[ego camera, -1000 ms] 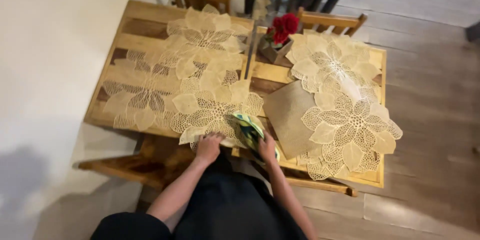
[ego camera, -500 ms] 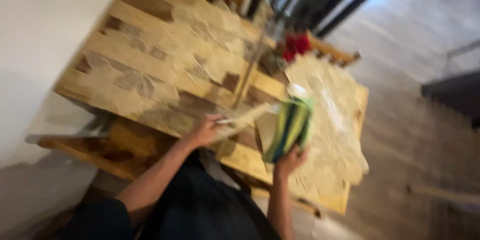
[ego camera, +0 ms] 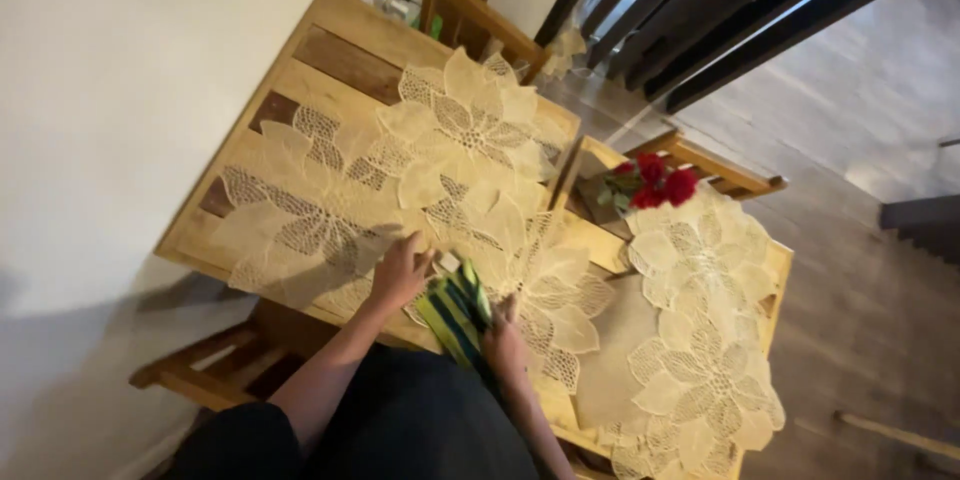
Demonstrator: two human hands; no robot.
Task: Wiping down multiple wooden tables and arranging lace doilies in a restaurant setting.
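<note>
My left hand (ego camera: 402, 272) lies flat on a cream, leaf-shaped lace placemat (ego camera: 320, 230) near the front edge of the wooden table (ego camera: 340, 45), its fingers spread. My right hand (ego camera: 503, 342) grips a green, yellow and dark striped cloth (ego camera: 455, 312), bunched up between the two hands at the table's front edge. Another lace placemat (ego camera: 545, 285) lies just past the right hand, partly over the neighbouring mats.
More lace placemats (ego camera: 470, 120) cover the far and right parts of the table. A plain tan mat (ego camera: 620, 360) lies between them. Red roses (ego camera: 655, 180) stand in a small box. Wooden chairs (ego camera: 470, 15) stand at the far side, a bench (ego camera: 215, 370) below left, a white wall on the left.
The striped cloth, held up in my right hand, has come down to the table's front edge. My left hand has moved left onto a placemat. The view has swung and steadied.
</note>
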